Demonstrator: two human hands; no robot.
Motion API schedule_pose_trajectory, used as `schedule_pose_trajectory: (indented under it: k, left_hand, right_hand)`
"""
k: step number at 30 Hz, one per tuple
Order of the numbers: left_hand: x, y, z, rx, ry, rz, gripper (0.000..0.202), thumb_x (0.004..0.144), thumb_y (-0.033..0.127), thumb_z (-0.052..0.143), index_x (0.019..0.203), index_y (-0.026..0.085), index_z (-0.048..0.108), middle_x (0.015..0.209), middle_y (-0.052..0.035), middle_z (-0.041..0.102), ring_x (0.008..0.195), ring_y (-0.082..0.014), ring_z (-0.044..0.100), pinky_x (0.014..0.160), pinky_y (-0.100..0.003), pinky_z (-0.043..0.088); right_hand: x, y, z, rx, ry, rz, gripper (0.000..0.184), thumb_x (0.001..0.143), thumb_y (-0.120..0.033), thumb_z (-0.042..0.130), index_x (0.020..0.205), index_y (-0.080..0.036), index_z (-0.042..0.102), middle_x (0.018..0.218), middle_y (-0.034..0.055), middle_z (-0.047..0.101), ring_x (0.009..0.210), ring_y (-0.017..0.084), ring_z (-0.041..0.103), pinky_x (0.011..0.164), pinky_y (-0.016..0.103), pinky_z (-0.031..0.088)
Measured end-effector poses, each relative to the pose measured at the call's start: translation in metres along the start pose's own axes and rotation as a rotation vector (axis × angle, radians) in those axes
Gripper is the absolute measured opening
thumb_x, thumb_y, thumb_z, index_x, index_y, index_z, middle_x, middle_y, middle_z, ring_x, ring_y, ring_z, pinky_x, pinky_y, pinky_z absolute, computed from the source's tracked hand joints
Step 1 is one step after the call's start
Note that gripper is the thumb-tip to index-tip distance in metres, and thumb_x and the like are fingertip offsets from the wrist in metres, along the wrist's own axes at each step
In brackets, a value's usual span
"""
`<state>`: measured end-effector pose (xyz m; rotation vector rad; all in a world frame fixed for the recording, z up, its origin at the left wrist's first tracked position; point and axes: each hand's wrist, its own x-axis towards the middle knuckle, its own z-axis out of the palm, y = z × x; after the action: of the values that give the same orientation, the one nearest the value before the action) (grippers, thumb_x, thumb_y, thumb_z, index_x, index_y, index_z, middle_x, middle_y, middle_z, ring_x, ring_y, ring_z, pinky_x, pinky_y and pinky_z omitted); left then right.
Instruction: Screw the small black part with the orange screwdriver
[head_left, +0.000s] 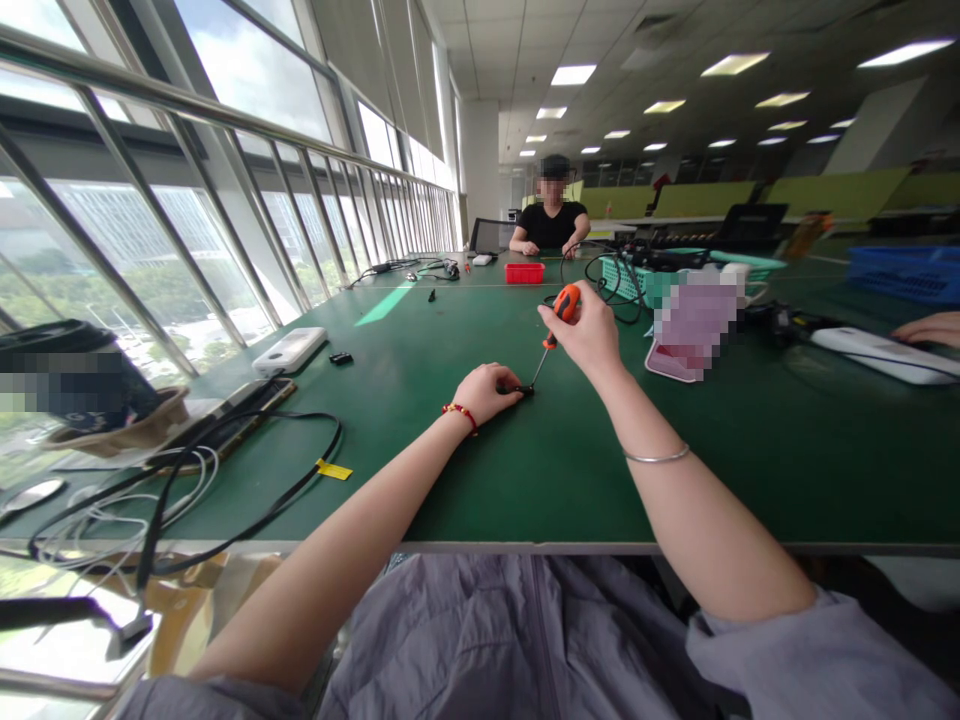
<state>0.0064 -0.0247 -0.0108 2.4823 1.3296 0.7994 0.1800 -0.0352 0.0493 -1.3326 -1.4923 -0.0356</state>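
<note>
At the near left, black and white cables (pixel 187 480) loop over the edge of the green worktop (pixel 465 470), with a yellow tag (pixel 334 469) lying beside them. Farther back on the left sit a flat white device (pixel 290 350) and, just to its right, a little black clip (pixel 340 357).

Near the middle, the left hand (pixel 484 392) rests palm down on the worktop, its fingers (pixel 508 392) curled and pinching a small black part (pixel 524 389) against the surface. The right hand (pixel 589 335) is just right of it and raised. Its fingers are clenched around the orange handle of a screwdriver (pixel 564 303), whose thin shaft slants down and left until the tip meets the small black part.

Far beyond the hands stand a red tray (pixel 524 272) and a seated person in a black shirt (pixel 551 225). On the far right are a long white device (pixel 885 355), a blue basket (pixel 907 270), and another person's hand (pixel 930 327) at the edge.
</note>
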Motion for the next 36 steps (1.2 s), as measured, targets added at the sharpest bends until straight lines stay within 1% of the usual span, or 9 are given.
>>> schedule_pose_trajectory:
  k: [6, 9, 12, 15, 19, 25, 29, 32, 36]
  left_hand:
    - [-0.0003, 0.0009, -0.0005, -0.004, 0.013, -0.039, 0.013, 0.074, 0.024, 0.066, 0.083, 0.017, 0.070, 0.087, -0.0033, 0.068, 0.080, -0.0171, 0.063, 0.075, -0.028, 0.051]
    - [0.0000, 0.0011, -0.0004, 0.002, 0.016, -0.042, 0.013, 0.074, 0.024, 0.066, 0.084, 0.017, 0.070, 0.086, -0.0031, 0.068, 0.079, -0.0167, 0.063, 0.074, -0.028, 0.051]
    - [0.0011, 0.0005, -0.0002, 0.006, 0.013, -0.042, 0.013, 0.074, 0.023, 0.066, 0.084, 0.016, 0.071, 0.086, -0.0033, 0.068, 0.079, -0.0167, 0.063, 0.074, -0.028, 0.051]
    - [0.0025, -0.0007, 0.0002, 0.008, 0.011, -0.043, 0.013, 0.074, 0.023, 0.066, 0.084, 0.016, 0.071, 0.086, -0.0037, 0.068, 0.079, -0.0169, 0.063, 0.074, -0.028, 0.051]
    - [0.0037, -0.0019, 0.0003, 0.009, 0.013, -0.041, 0.013, 0.074, 0.023, 0.066, 0.084, 0.016, 0.071, 0.086, -0.0037, 0.068, 0.079, -0.0168, 0.063, 0.074, -0.028, 0.051]
    - [0.0045, -0.0029, 0.0005, 0.000, 0.007, -0.040, 0.013, 0.074, 0.023, 0.066, 0.084, 0.016, 0.071, 0.087, -0.0037, 0.068, 0.079, -0.0165, 0.063, 0.074, -0.027, 0.052]
    - [0.0047, -0.0039, 0.0017, -0.006, 0.006, -0.041, 0.013, 0.074, 0.022, 0.067, 0.084, 0.017, 0.071, 0.086, -0.0033, 0.069, 0.079, -0.0161, 0.064, 0.075, -0.027, 0.052]
    - [0.0049, -0.0046, 0.0019, -0.013, 0.007, -0.043, 0.013, 0.073, 0.023, 0.067, 0.084, 0.017, 0.071, 0.086, -0.0030, 0.069, 0.079, -0.0160, 0.064, 0.075, -0.027, 0.053]
    - [0.0058, -0.0055, 0.0016, -0.014, 0.006, -0.036, 0.013, 0.074, 0.023, 0.066, 0.085, 0.017, 0.071, 0.087, -0.0033, 0.069, 0.079, -0.0160, 0.064, 0.075, -0.027, 0.052]
  right_hand:
    - [-0.0027, -0.0040, -0.0002, 0.056, -0.034, -0.009, 0.021, 0.069, -0.034, 0.057, 0.086, -0.025, 0.048, 0.070, -0.0010, 0.058, 0.066, 0.021, 0.057, 0.064, 0.035, 0.044]
    - [-0.0026, -0.0033, 0.0004, 0.045, -0.026, 0.009, 0.023, 0.071, -0.041, 0.058, 0.084, -0.025, 0.047, 0.069, -0.0004, 0.056, 0.065, 0.021, 0.056, 0.066, 0.036, 0.045]
    - [-0.0011, -0.0015, 0.0015, 0.017, -0.006, 0.016, 0.024, 0.073, -0.047, 0.056, 0.075, -0.024, 0.046, 0.067, 0.0015, 0.055, 0.067, 0.022, 0.055, 0.068, 0.038, 0.045]
    - [-0.0007, -0.0014, 0.0022, 0.047, -0.011, 0.004, 0.019, 0.073, -0.041, 0.056, 0.072, -0.024, 0.047, 0.070, 0.0023, 0.056, 0.067, 0.021, 0.054, 0.069, 0.038, 0.045]
    - [-0.0030, -0.0039, 0.0021, 0.098, -0.039, 0.007, 0.017, 0.068, -0.032, 0.057, 0.081, -0.025, 0.048, 0.071, -0.0003, 0.057, 0.065, 0.020, 0.054, 0.067, 0.035, 0.045]
    - [-0.0021, -0.0010, 0.0040, 0.077, -0.010, 0.028, 0.022, 0.073, -0.045, 0.056, 0.074, -0.024, 0.048, 0.069, 0.0008, 0.056, 0.068, 0.021, 0.055, 0.069, 0.036, 0.045]
    - [-0.0014, -0.0001, 0.0063, 0.118, -0.030, -0.002, 0.018, 0.070, -0.038, 0.057, 0.079, -0.024, 0.050, 0.071, 0.0001, 0.057, 0.066, 0.019, 0.054, 0.068, 0.034, 0.045]
    - [-0.0034, -0.0030, 0.0058, 0.100, -0.045, 0.024, 0.022, 0.068, -0.035, 0.058, 0.086, -0.025, 0.050, 0.070, -0.0006, 0.057, 0.064, 0.019, 0.054, 0.065, 0.034, 0.044]
    - [-0.0052, -0.0048, 0.0045, 0.022, -0.037, 0.069, 0.026, 0.072, -0.047, 0.057, 0.083, -0.025, 0.050, 0.071, 0.0014, 0.058, 0.069, 0.022, 0.056, 0.067, 0.036, 0.045]
